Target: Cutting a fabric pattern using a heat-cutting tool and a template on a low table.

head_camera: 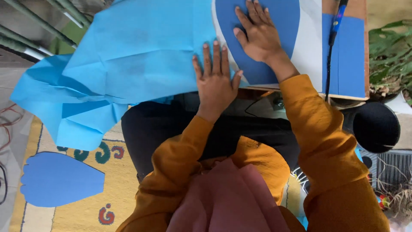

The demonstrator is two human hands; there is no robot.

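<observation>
A large creased light blue sheet [137, 51] covers the left part of a board and hangs off toward the floor. My left hand [216, 79] lies flat with fingers spread on the sheet's right edge. Beside it a darker blue rounded cut piece [283, 21] rests on a white surface [309, 43]. My right hand [258, 33] presses flat on that darker piece, fingers spread, gripping nothing. Both arms wear orange sleeves.
A blue-handled tool [338, 17] with a black cable lies on the board at the top right. Another dark blue cut shape [60, 178] sits on a yellow patterned rug [116, 189]. A black round object [375, 126] and green plants [392, 51] are at the right.
</observation>
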